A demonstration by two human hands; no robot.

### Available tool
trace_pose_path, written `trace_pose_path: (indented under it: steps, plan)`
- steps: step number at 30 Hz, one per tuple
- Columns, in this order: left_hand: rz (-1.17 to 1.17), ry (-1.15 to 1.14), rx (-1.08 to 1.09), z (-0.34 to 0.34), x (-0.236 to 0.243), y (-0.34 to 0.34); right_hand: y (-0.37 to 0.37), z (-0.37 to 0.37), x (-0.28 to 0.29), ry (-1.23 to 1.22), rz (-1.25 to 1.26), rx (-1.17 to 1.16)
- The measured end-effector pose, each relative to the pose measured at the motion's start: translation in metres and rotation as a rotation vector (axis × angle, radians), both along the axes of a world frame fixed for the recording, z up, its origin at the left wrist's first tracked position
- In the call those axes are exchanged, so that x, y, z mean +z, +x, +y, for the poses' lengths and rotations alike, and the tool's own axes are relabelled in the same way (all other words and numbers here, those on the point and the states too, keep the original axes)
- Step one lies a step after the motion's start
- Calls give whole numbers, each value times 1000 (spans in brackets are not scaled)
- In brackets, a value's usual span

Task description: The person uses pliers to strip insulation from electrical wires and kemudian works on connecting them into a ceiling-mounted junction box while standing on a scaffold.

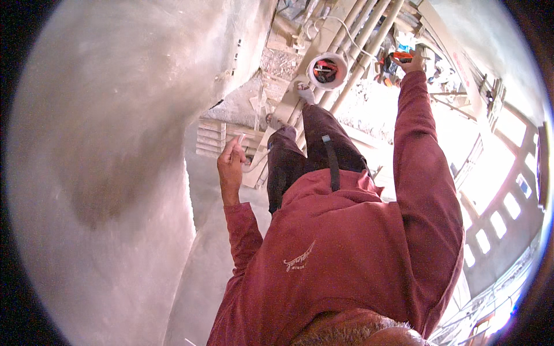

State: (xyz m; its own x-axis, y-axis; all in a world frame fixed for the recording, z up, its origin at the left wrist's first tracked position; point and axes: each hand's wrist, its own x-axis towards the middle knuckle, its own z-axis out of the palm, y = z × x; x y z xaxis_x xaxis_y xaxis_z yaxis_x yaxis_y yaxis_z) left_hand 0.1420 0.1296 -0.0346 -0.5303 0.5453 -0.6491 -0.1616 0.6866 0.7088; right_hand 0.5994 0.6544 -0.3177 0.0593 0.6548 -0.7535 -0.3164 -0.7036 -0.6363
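My left hand is raised beside the plastered wall, its fingers pinched round a small whitish piece whose kind I cannot make out. Stretched far out to the right, my right hand grips an orange-and-black hand tool; its exact kind is too small to tell. A white bucket stands by my feet, with red and black items inside. Both hands are well apart from the bucket.
A large grey-white plastered wall fills the left side. I stand on dusty planks beside several long poles. A pale cable crosses the poles. Scattered items lie below my right hand, and bright window openings line the far right.
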Motion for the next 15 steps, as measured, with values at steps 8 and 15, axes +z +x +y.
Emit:
trace_pose_path:
  steps: [8, 15]
  plan:
    - [-128, 64, 148, 6, -61, -67, -53, -180, 2, -208, -485, 1021]
    - [41, 192, 339, -30, -109, -93, -124, -347, -145, -441, -599, 1346]
